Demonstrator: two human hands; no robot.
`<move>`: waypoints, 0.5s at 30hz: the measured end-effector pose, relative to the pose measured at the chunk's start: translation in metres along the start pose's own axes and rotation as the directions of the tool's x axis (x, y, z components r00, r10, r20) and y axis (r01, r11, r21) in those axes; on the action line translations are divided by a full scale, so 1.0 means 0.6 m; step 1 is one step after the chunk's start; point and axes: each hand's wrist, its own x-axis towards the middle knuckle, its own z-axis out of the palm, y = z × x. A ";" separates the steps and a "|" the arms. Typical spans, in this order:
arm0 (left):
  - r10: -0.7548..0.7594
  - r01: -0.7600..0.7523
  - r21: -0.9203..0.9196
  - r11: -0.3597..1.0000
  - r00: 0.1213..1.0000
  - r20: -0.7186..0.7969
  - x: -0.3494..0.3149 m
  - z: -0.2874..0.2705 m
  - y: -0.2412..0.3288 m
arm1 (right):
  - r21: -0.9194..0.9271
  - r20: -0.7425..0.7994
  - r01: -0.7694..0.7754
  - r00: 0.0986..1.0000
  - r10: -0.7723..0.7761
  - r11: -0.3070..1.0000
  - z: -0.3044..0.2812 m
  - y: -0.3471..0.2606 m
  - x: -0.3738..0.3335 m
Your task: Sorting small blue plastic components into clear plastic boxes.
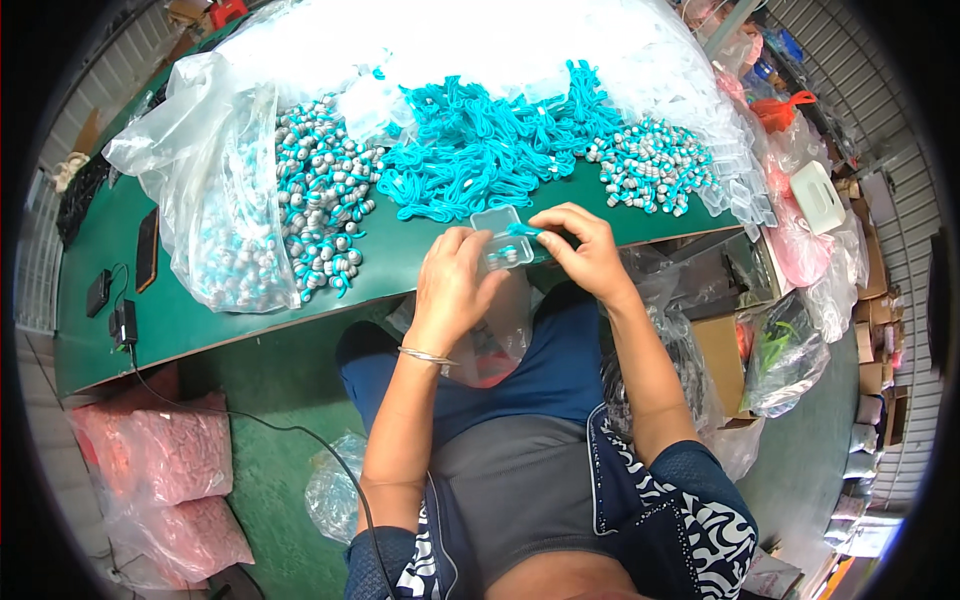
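At the near edge of the green table, my left hand (452, 280) grips a small clear plastic case (497, 219) whose lid stands up. Small grey and teal pieces lie inside the case. Pinched in the fingers of my right hand (585, 248) is a teal cord (523, 230), held at the case's right side. Just beyond my hands is a heap of bundled teal cords (480, 150). Grey-and-teal earplugs (325, 200) lie piled to its left, and a second pile of small grey-and-teal plugs (655, 165) to its right.
A clear bag (225, 200) of plugs stands at the left on the green table (190, 335), near a phone (147, 249). Many clear cases (690, 90) are heaped at the back and right. Bags of pink pieces (165, 455) sit on the floor at left; a cardboard box (720, 365) stands at right.
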 end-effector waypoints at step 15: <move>-0.052 0.053 -0.039 0.998 0.998 0.031 -0.002 0.002 0.000 | -0.329 0.215 0.313 0.944 -0.252 0.891 0.018 0.002 0.020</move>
